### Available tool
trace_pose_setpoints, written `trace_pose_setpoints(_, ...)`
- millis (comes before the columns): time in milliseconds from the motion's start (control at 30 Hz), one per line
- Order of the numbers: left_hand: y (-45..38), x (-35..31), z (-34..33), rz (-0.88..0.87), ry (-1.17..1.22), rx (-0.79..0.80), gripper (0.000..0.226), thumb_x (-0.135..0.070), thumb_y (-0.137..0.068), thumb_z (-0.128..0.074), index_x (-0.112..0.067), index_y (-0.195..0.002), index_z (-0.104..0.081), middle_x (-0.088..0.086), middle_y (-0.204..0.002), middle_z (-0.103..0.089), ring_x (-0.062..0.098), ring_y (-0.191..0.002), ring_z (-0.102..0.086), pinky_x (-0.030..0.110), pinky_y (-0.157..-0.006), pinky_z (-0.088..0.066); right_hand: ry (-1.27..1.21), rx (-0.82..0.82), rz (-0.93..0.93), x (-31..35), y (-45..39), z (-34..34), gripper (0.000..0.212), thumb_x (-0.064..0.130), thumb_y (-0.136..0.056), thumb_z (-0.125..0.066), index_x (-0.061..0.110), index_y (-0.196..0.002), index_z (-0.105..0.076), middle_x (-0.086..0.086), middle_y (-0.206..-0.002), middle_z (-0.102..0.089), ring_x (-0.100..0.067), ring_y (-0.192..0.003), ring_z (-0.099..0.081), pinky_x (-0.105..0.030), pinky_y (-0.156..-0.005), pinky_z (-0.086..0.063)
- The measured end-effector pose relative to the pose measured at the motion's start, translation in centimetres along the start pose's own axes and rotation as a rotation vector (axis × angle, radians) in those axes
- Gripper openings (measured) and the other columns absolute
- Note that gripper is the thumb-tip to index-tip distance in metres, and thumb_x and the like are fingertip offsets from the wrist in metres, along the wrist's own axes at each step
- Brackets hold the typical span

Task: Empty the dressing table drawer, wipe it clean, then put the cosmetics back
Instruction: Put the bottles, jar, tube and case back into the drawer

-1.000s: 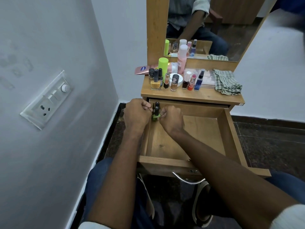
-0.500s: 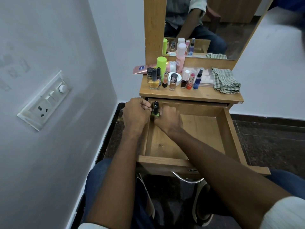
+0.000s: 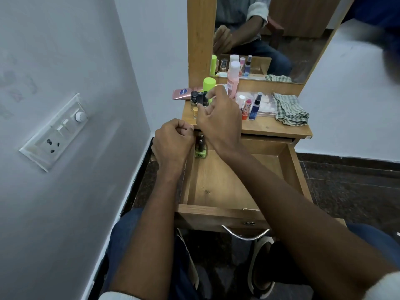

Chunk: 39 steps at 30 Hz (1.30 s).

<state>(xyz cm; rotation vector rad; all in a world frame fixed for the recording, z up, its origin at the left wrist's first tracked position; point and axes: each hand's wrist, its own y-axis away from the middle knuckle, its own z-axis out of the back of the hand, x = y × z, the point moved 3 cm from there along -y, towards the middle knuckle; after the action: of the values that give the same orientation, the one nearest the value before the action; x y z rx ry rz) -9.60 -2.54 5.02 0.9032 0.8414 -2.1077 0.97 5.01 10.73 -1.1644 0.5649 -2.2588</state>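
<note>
Right hand [image 3: 218, 118] reaches over the wooden desk [image 3: 270, 127], fingers loosely spread at the dark-capped nail polish bottles [image 3: 198, 99]; whether it grips one cannot be told. Left hand [image 3: 172, 142] is curled into a fist at the left rear corner of the open wooden drawer [image 3: 227, 187], contents not visible. Green nail polish bottles [image 3: 200, 149] stand upright in that corner. Checked cloth [image 3: 290, 109] lies on the desk's right side.

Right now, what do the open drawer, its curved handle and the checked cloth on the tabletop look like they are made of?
The drawer looks like wood or wood-look board: light brown, matte, with visible grain; which one cannot be told. The handle looks like polished metal: silvery with bright highlights along its curve. The checked cloth looks like thin woven fabric, probably cotton: soft folds, crumpled edges and a green and white check, with no shine.
</note>
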Motion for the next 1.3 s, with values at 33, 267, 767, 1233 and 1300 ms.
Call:
trace_pose_setpoints(33,0.0,0.0,0.0,0.002,0.004,0.0,0.007,-0.032,-0.089,-0.071,-0.03,-0.087,-0.077,-0.015,-0.072,-0.07,0.01,-0.073,-0.069,0.031,-0.067,-0.058,0.015,0.013,-0.017,0.1,-0.7,-0.2,0.027,0.026,-0.089,-0.075,0.02,-0.111,-0.06,0.006,-0.081,-0.066,-0.016,-0.077,-0.068,-0.038,-0.071,-0.058)
trace_pose_setpoints(267,-0.1,0.2,0.0,0.034,-0.002,0.024,0.007,-0.031,-0.092,-0.07,-0.029,-0.089,-0.077,-0.014,-0.072,-0.067,0.013,-0.074,-0.067,0.032,-0.069,-0.056,0.053,0.096,-0.054,-0.9,-2.5,-2.2,0.033,0.02,-0.09,-0.076,0.014,-0.12,-0.064,-0.003,-0.1,-0.073,-0.021,-0.091,-0.07,-0.03,-0.071,-0.053)
trace_pose_setpoints(767,0.0,0.2,-0.3,0.07,-0.09,0.038,0.012,-0.027,-0.09,-0.068,-0.032,-0.082,-0.075,-0.008,-0.081,-0.075,0.019,-0.079,-0.07,0.032,-0.068,-0.055,-0.196,0.148,0.008,-2.3,3.5,1.8,0.011,0.022,-0.078,-0.076,0.015,-0.086,-0.073,0.01,-0.074,-0.067,-0.003,-0.063,-0.06,-0.025,-0.058,-0.056)
trace_pose_setpoints(1233,0.2,1.1,-1.3,0.067,-0.11,0.19,0.015,-0.019,-0.088,-0.077,-0.03,-0.079,-0.077,-0.013,-0.082,-0.075,0.011,-0.08,-0.071,0.042,-0.08,-0.064,0.05,0.504,-0.252,-7.8,7.2,-3.1,0.021,0.018,-0.072,-0.089,0.022,-0.072,-0.068,0.006,-0.069,-0.069,-0.011,-0.068,-0.067,-0.038,-0.065,-0.061)
trace_pose_setpoints(1300,0.2,1.2,-1.3,0.071,-0.106,0.19,0.012,-0.021,-0.088,-0.078,-0.03,-0.08,-0.078,-0.013,-0.083,-0.075,0.011,-0.081,-0.071,0.041,-0.08,-0.064,0.093,0.552,-0.272,-8.4,7.7,-3.3,0.025,0.022,-0.071,-0.092,0.021,-0.071,-0.067,0.006,-0.069,-0.068,-0.012,-0.069,-0.066,-0.037,-0.064,-0.06)
